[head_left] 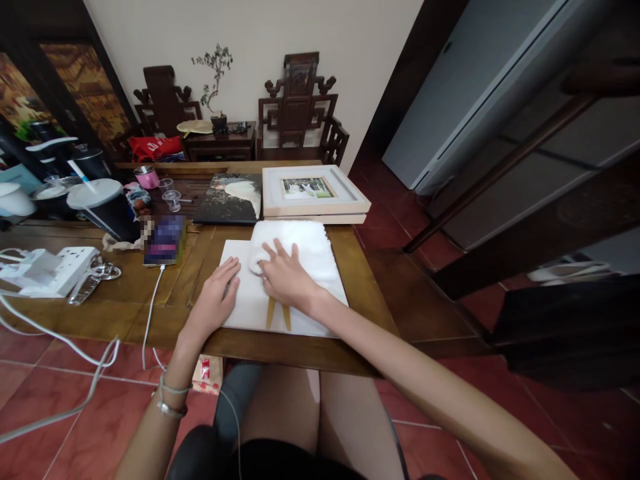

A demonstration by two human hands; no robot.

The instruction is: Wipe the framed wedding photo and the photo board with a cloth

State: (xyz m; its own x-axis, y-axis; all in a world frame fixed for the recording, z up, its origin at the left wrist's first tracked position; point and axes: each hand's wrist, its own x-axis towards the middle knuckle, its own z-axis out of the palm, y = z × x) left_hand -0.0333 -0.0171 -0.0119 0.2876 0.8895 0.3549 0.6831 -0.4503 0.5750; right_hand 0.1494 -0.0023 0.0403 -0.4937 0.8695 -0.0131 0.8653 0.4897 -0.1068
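Note:
A flat white board (240,287) with two yellow tapering strips (271,313) on its lower part lies near the table's front edge. Over its upper part is a fluffy white cloth (300,240), like a towel, bunched at its left side. My right hand (287,273) rests on the bunched part with its fingers spread and its thumb against the cloth's near left edge. At the board's left edge lies my left hand (217,293), fingers stretched out flat and holding nothing. What the cloth covers is hidden.
Behind the cloth lie a framed picture (315,190) and a dark picture panel (230,200). To the left are a phone (164,240) on a charging cable, a power strip (55,270) and a large black cup (107,210) with a straw. The wooden table (370,300) ends at right.

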